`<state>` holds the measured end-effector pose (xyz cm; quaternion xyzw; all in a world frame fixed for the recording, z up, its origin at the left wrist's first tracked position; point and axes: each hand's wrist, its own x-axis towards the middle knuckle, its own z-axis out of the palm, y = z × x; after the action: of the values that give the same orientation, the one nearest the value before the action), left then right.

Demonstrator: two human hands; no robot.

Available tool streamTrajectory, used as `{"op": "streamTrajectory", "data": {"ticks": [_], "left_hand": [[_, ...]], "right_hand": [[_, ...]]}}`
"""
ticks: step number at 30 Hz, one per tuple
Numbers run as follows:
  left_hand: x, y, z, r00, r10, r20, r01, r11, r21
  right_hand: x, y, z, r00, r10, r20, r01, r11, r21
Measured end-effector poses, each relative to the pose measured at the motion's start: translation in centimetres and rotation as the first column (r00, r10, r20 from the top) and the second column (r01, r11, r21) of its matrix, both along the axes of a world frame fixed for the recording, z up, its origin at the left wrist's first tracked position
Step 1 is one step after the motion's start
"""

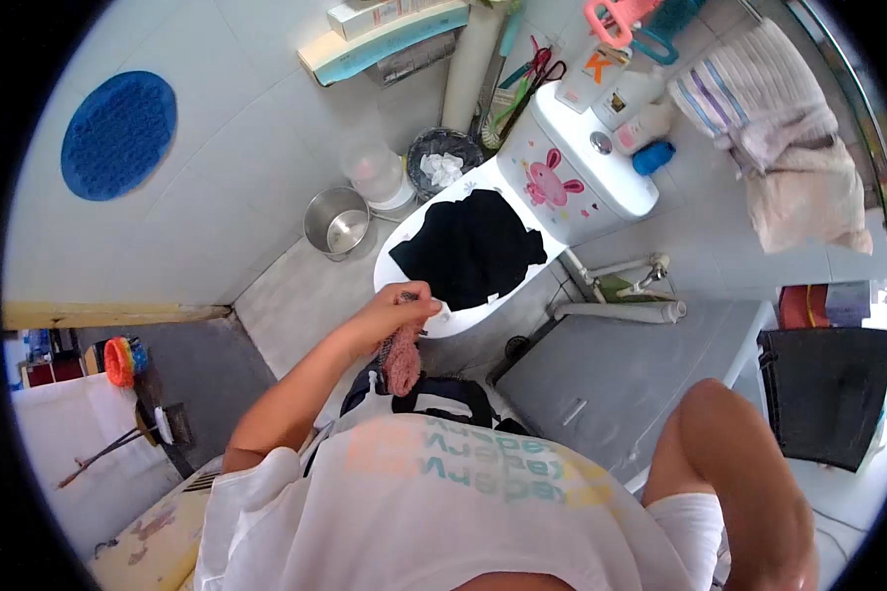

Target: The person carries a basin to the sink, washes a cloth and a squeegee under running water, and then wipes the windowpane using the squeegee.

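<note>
While hand [401,309] grips bundle [402,362], toilet [579,165] bears one garment [471,246].

Toilet [389,273]: white; black garment [473,241] spread across its top.
Cistern top [572,126]: at the toilet's back; bottles [589,84] standing along it.
Floor [291,310]: pale; lined bin [421,150] just beside the toilet, metal pot [318,222] near it.

With my left hand [396,313] I grip a pink fuzzy cloth [402,364], which hangs downward. Just beyond, a black cloth [471,241] lies spread upon the white toilet [591,210]. Near this toilet stand one metal pot [319,219] and one bin [467,148] containing crumpled white paper [442,169].
</note>
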<state>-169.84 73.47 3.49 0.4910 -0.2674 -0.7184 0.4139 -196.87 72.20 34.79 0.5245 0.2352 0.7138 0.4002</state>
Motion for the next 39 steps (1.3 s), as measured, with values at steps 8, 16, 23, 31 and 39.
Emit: {"op": "streamTrajectory", "data": {"ticks": [8, 16, 23, 31, 39], "left_hand": [[10.3, -5.8, -1.5, 0.926, 0.376, -0.034, -0.373, 0.925, 0.071], [14.2, -10.7, -6.7, 0.915, 0.402, -0.031, -0.396, 0.910, 0.125], [11.1, -19.5, -10.7, 0.953, 0.304, 0.001, -0.304, 0.953, 0.010], [6.7, -34.8, -16.1, 0.967, 0.256, -0.003, -0.255, 0.958, -0.131], [6.4, -49.3, -17.7, 0.967, 0.251, 0.034, -0.234, 0.937, -0.260]], "right_hand": [[14.3, -22.0, -15.7, 0.990, 0.055, -0.133, 0.124, 0.136, 0.983], [19.9, -39.7, -31.7, 0.854, 0.148, -0.500, 0.520, -0.286, 0.804], [20.8, -51.7, -38.9, 0.663, 0.220, -0.716, 0.748, -0.238, 0.619], [21.6, -61.6, -44.9, 0.773, 0.252, -0.582, 0.603, -0.579, 0.550], [22.0, -65.4, -49.3, 0.945, 0.170, -0.281, 0.313, -0.727, 0.612]]}}
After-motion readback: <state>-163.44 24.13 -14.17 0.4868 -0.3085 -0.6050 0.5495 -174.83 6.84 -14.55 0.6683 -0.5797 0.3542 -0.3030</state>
